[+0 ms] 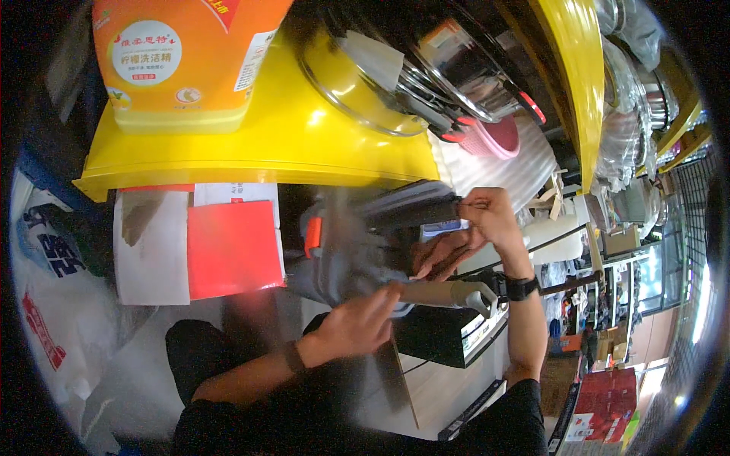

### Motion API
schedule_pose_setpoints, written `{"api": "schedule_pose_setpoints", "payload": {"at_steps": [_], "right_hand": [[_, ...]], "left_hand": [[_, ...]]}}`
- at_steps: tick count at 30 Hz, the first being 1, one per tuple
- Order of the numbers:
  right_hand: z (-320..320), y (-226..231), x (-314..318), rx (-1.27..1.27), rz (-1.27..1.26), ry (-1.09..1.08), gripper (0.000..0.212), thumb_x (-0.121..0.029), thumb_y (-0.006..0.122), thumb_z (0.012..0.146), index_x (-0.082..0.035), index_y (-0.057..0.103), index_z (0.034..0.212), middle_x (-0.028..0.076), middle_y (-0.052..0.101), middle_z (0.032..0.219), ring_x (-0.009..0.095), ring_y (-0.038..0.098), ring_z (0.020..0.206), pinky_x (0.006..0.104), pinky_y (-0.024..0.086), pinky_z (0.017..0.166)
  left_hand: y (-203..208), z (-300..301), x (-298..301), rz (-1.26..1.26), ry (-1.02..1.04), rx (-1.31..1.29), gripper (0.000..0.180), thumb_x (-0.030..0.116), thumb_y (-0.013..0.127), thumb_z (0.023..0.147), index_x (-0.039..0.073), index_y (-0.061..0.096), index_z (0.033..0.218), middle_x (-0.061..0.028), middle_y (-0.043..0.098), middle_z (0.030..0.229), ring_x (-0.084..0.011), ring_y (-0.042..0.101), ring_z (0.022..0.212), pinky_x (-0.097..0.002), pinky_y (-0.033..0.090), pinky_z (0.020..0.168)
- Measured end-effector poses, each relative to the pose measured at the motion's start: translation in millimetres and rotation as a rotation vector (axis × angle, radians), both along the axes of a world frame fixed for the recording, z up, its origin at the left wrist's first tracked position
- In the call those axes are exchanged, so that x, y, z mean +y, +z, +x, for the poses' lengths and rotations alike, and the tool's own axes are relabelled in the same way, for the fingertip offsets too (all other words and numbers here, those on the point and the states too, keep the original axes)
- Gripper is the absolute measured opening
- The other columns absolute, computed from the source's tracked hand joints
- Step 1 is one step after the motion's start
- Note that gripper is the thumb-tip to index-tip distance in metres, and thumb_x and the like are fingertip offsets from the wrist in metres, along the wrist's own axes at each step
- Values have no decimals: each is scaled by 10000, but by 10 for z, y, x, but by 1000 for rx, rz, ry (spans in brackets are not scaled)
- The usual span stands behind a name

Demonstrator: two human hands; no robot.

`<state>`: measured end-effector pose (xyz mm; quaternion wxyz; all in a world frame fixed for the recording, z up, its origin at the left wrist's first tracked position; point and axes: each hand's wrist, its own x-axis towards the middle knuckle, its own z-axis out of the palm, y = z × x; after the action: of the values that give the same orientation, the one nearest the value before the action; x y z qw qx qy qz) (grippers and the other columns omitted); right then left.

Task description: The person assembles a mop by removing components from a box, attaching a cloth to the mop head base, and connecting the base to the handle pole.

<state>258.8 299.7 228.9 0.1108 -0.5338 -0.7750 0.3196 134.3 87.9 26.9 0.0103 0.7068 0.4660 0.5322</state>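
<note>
Beneath the yellow shelf is a dark grey plastic item with a red-orange tab, partly smeared by motion. My right hand, with a dark band at its wrist, pinches the end of a long dark grey piece of this item. Some fingers show below that grip; whether they belong to my right hand I cannot tell. A light grey tube with a hanging loop at its right end lies across the middle. My left hand has its fingertips closed at the tube's left end.
An orange detergent jug, glass lids and a pink basket rest on or by the yellow shelf. A red and white box stands under it. White plastic bags lie at left; red cartons stand at lower right.
</note>
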Motion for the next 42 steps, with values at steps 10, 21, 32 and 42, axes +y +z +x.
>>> {"api": "schedule_pose_setpoints", "payload": {"at_steps": [10,21,32,42], "right_hand": [[532,1281,-609,114,298,-167,5,0,619,725,-5,619,726,9,603,682,67,523,575,206,395,530],[1002,1890,-1289,572,439,-217,268,-183,670,816,-44,583,1028,54,602,965,177,586,865,294,471,816],[1051,2126,-1722,582,412,339,395,-333,520,982,-14,515,1214,63,568,1126,148,567,1003,296,451,938],[313,716,-2331,390,598,564,163,-130,825,596,-63,694,667,18,502,525,160,495,463,295,377,449]], "left_hand": [[-5,31,-36,-87,-48,-42,720,218,716,747,-40,445,1363,-196,514,1295,-258,630,939,-326,549,787],[189,-23,-124,-262,-120,-405,731,220,749,781,1,389,1377,-231,475,1279,-328,550,1050,-429,465,918],[391,-834,11,-343,108,-920,462,43,706,839,38,512,1259,-57,566,1185,-148,566,1008,-262,470,785],[-27,-1470,-257,23,-331,-2008,405,237,399,1029,52,419,1389,-82,505,1358,-203,483,1248,-368,376,1064]]}}
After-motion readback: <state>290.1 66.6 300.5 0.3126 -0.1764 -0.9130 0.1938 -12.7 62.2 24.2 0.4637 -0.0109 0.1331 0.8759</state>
